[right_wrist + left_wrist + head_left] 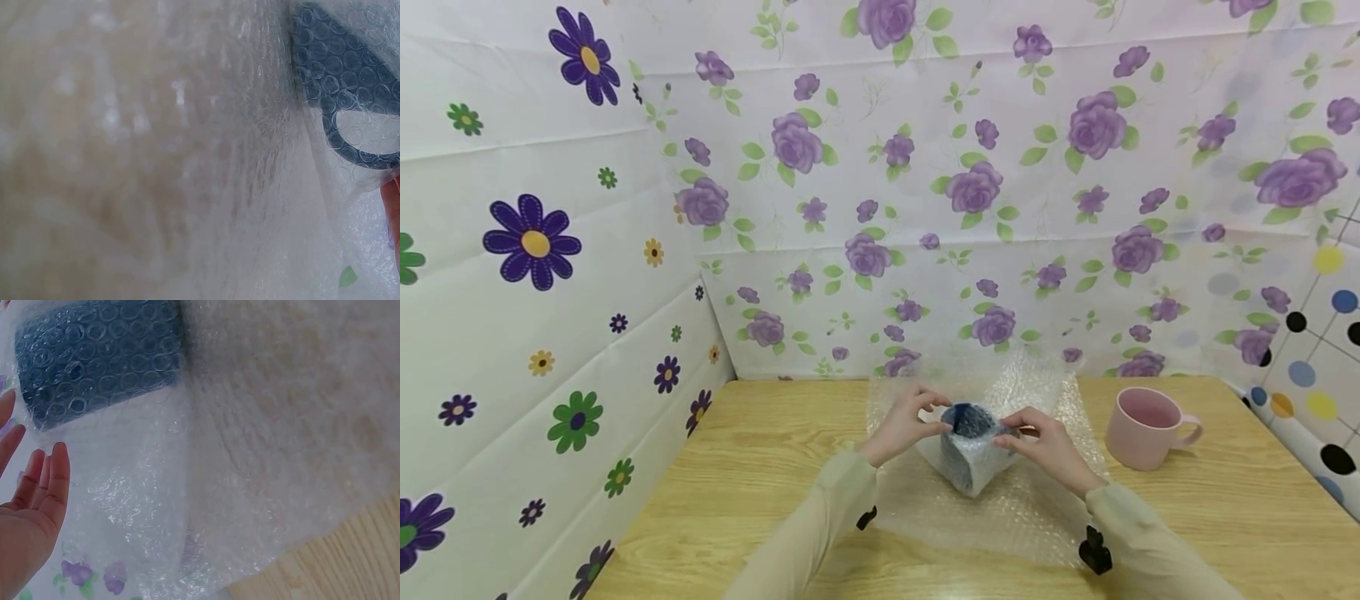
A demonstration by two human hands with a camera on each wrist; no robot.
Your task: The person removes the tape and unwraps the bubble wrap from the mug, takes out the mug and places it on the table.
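Observation:
A dark blue mug [960,419] stands wrapped in clear bubble wrap [972,462] in the head view, the wrap folded to a point in front. Its blue wall [103,359] shows through the bubbles in the left wrist view. My left hand [904,427] is at the mug's left side, thumb and fingers spread apart near the rim. On the other side, my right hand [1043,443] pinches the wrap by the mug's handle [350,150]. Only a little of the right hand's finger [392,206] shows in the right wrist view.
A larger sheet of bubble wrap [1000,533] lies under the wrapped mug and reaches back to the flowered wall cloth [925,200]. To the right, a pink mug [1138,433] stands on the wooden table [760,475], its handle pointing right.

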